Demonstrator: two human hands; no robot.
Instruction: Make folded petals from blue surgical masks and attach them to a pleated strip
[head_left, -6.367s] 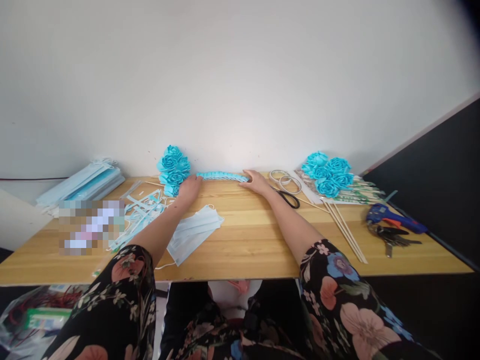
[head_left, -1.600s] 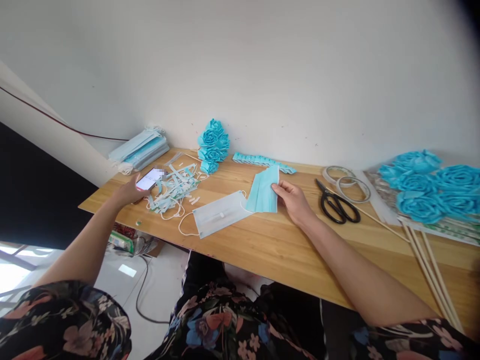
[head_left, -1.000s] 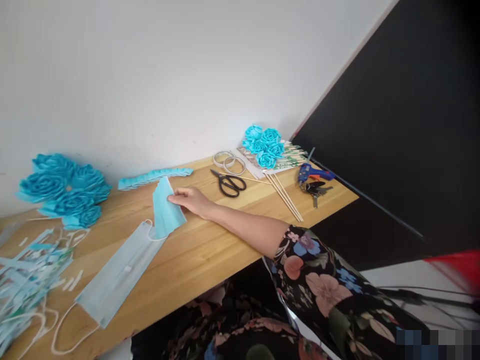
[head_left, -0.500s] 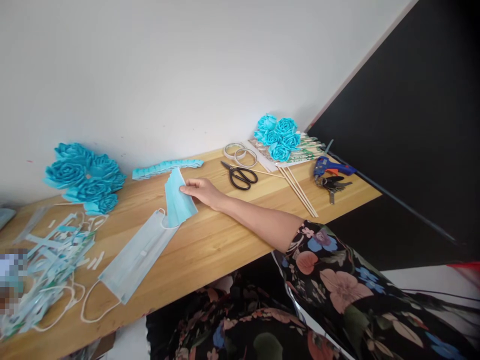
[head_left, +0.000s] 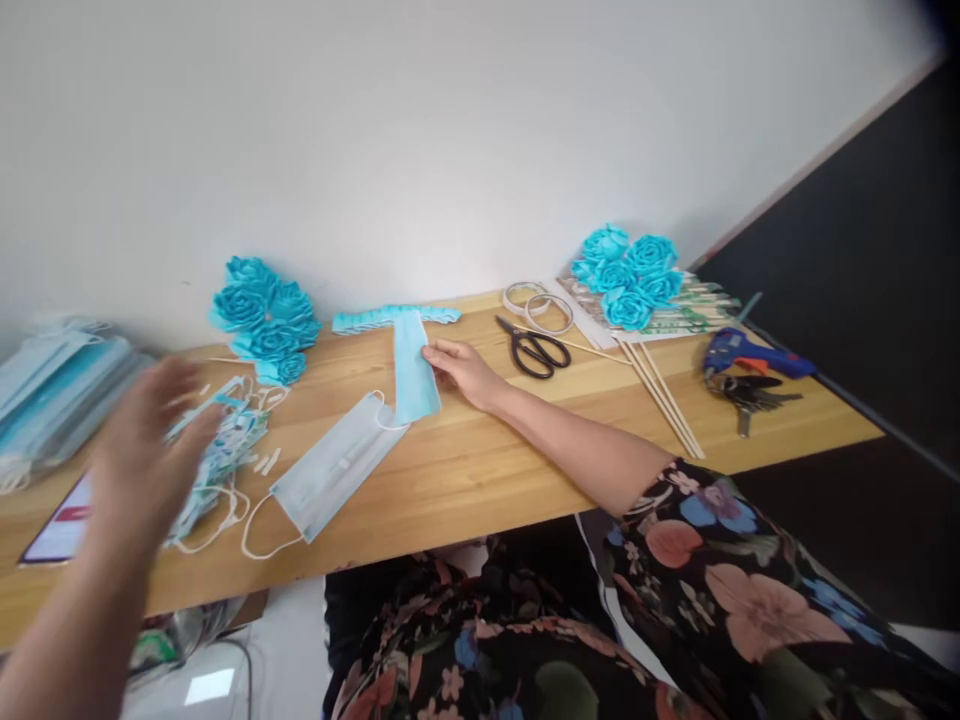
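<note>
My right hand [head_left: 466,372] pinches a blue strip of mask fabric [head_left: 415,370] by its right edge, thumb on top. The strip hangs over the corner of a whole face mask [head_left: 330,470], which lies flat with its ear loops spread. Behind the strip, a row of pleated blue fabric [head_left: 360,322] rests along the wall. My left hand [head_left: 154,450], blurred by motion, is raised over the left part of the table. Its thumb stands apart from the fingers and I see nothing in it. Close by are a heap of cut mask scraps [head_left: 225,450] and a stack of masks [head_left: 67,385].
Blue fabric roses [head_left: 262,318] stand at the back left; more roses [head_left: 626,275] lie at the back right. Tape rolls [head_left: 551,312], black scissors [head_left: 538,352], wooden sticks [head_left: 664,400], a blue glue gun [head_left: 757,355] and keys [head_left: 750,395] are on the right. A phone [head_left: 60,530] lies left.
The view has swung left, bringing the mask stack and my left hand into sight. My right hand still holds the blue strip, now turned more upright.
</note>
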